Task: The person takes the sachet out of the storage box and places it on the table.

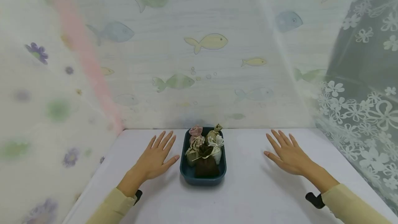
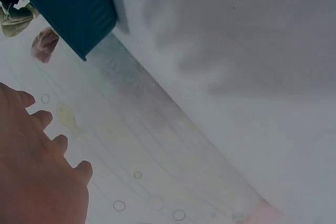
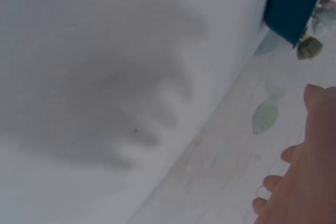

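Observation:
A dark blue tub [image 1: 202, 182] sits on the white table, holding several small tied pouches. At its front is a dark brown pouch [image 1: 206, 167]; behind stand a pink pouch [image 1: 196, 131], an olive-tan pouch [image 1: 214, 133], a beige pouch [image 1: 192, 153] and a white pouch [image 1: 216, 149]. My left hand [image 1: 157, 156] is just left of the tub, palm down, fingers straight, thumb toward the tub's side. Farther off on the right, my right hand [image 1: 289, 155] is held palm down with fingers spread. Neither hand holds anything. In both wrist views the tub's blue wall [image 2: 79, 9] shows near an upper corner.
The white table [image 1: 248, 196] ends at a back edge against a hanging sheet printed with fish [image 1: 212, 42]. A flowered sheet [image 1: 37, 113] hangs at the left, and a lace curtain [image 1: 373, 127] at the right. Hand shadows fall on the table.

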The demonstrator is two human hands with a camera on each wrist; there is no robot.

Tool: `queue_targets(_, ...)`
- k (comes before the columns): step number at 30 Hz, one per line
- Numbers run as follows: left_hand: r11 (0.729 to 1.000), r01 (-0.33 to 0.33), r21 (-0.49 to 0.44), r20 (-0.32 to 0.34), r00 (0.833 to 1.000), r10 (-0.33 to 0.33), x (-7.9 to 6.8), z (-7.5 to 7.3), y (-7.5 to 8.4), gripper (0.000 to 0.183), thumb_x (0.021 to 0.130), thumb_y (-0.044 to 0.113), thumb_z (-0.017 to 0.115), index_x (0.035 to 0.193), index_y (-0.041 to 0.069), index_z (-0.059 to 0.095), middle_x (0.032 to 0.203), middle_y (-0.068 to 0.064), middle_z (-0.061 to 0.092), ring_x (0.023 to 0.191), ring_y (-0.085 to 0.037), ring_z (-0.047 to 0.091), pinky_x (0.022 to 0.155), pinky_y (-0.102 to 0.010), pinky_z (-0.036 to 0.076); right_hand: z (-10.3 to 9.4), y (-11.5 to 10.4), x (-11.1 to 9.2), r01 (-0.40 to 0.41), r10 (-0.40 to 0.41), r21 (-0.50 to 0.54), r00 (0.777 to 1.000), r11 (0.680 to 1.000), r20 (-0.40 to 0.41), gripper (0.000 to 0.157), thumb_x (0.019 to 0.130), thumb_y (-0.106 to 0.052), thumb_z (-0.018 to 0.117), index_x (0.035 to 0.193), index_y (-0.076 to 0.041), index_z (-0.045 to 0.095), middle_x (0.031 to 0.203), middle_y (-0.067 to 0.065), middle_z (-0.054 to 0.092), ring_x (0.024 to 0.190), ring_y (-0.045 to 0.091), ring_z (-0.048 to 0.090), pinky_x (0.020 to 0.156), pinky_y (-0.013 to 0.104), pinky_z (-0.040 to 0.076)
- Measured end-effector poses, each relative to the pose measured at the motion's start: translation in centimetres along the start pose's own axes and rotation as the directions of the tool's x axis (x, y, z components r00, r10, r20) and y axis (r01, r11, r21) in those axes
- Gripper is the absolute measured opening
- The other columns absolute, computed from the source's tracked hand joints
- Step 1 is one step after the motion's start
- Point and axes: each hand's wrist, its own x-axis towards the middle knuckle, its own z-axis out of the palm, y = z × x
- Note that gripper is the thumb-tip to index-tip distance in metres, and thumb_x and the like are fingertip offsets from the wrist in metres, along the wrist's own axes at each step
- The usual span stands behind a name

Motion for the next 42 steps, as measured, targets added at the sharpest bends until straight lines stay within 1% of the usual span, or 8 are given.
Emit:
queue_targets(5, 0.999, -0.012, -0.043, 0.026, 1.0, 0.013, -0.3, 0.5, 0.9, 0.076, 0.094, 0.063, 0.028, 0.152, 0.019, 0.006, 0.158, -0.001, 0.004, 0.143, -0.027, 0.009, 0.112, -0.051, 0.014, -0.1, -1.5, 0.0, 0.011, -0.012, 0.13, 1.0, 0.991, 0.006, 0.072, 0.097, -0.049, 0.042, 0.15, -0.005, 0.02, 0.154, 0.02, 0.013, 0.141, 0.039, 0.007, 0.11, 0.056, -0.001)
queue_targets(8, 0.997, -0.009, -0.073, 0.03, 0.999, 0.011, -0.3, 0.6, 1.3, 0.078, 0.094, 0.065, 0.028, 0.152, 0.018, 0.004, 0.158, 0.0, 0.002, 0.143, -0.025, 0.008, 0.113, -0.048, 0.014, -0.4, -2.3, 0.4, 0.041, -0.038, 0.176, 0.999, 0.983, -0.019, 0.071, 0.097, -0.047, 0.044, 0.15, -0.006, 0.02, 0.154, 0.019, 0.014, 0.14, 0.039, 0.009, 0.11, 0.056, 0.003)
queue_targets(15, 0.993, 0.009, -0.117, 0.074, 0.997, -0.001, -0.1, 0.4, 2.3, 0.083, 0.092, 0.068, 0.029, 0.151, 0.017, 0.002, 0.158, 0.002, -0.002, 0.143, -0.014, -0.002, 0.114, -0.043, 0.013, -1.1, -4.1, 1.7, 0.105, -0.093, 0.189, 0.993, 0.976, -0.071, 0.07, 0.096, -0.044, 0.05, 0.149, -0.006, 0.025, 0.152, 0.017, 0.021, 0.138, 0.036, 0.019, 0.108, 0.058, 0.013)
queue_targets(21, 0.989, 0.021, -0.146, 0.082, 0.997, -0.009, 0.0, 0.6, 2.7, 0.086, 0.09, 0.07, 0.028, 0.151, 0.017, 0.001, 0.158, 0.003, -0.003, 0.143, -0.015, 0.001, 0.113, -0.042, 0.016, -1.4, -5.4, 2.6, 0.127, -0.109, 0.196, 0.989, 0.972, -0.102, 0.07, 0.094, -0.043, 0.054, 0.148, -0.008, 0.027, 0.151, 0.014, 0.025, 0.135, 0.036, 0.025, 0.107, 0.057, 0.019)
queue_targets(27, 0.977, 0.057, -0.206, 0.148, 0.989, -0.027, -0.2, 0.9, 3.2, 0.088, 0.089, 0.071, 0.03, 0.151, 0.019, -0.002, 0.157, 0.006, -0.007, 0.143, -0.015, 0.002, 0.113, -0.043, 0.019, -1.1, -6.4, 2.9, 0.136, -0.119, 0.267, 0.99, 0.954, -0.079, 0.07, 0.094, -0.044, 0.054, 0.148, -0.009, 0.027, 0.152, 0.011, 0.024, 0.136, 0.033, 0.027, 0.105, 0.055, 0.026)
queue_targets(31, 0.974, 0.072, -0.213, 0.181, 0.983, -0.033, -0.4, 1.1, 3.3, 0.089, 0.088, 0.072, 0.03, 0.151, 0.018, -0.003, 0.157, 0.005, -0.007, 0.144, -0.017, 0.004, 0.113, -0.042, 0.018, -0.8, -7.1, 3.3, 0.141, -0.129, 0.321, 0.99, 0.936, -0.058, 0.071, 0.094, -0.046, 0.053, 0.15, -0.014, 0.023, 0.152, 0.008, 0.023, 0.136, 0.03, 0.027, 0.104, 0.054, 0.029)
queue_targets(35, 0.973, 0.07, -0.222, 0.185, 0.982, -0.028, -0.6, 1.3, 3.7, 0.091, 0.088, 0.073, 0.029, 0.151, 0.015, 0.002, 0.157, 0.001, -0.003, 0.143, -0.018, 0.006, 0.112, -0.043, 0.02, -0.5, -7.8, 3.6, 0.146, -0.14, 0.365, 0.989, 0.919, -0.043, 0.071, 0.094, -0.045, 0.053, 0.15, -0.017, 0.021, 0.152, 0.007, 0.022, 0.137, 0.028, 0.027, 0.104, 0.053, 0.031)
queue_targets(42, 0.97, 0.06, -0.237, 0.18, 0.984, -0.017, -0.7, 1.3, 4.1, 0.094, 0.087, 0.074, 0.031, 0.152, 0.009, 0.009, 0.157, 0.001, -0.002, 0.143, -0.019, 0.008, 0.112, -0.043, 0.022, -0.3, -8.9, 4.4, 0.139, -0.135, 0.443, 0.99, 0.886, -0.041, 0.069, 0.094, -0.045, 0.053, 0.15, -0.02, 0.022, 0.149, 0.002, 0.027, 0.136, 0.022, 0.029, 0.104, 0.05, 0.033)
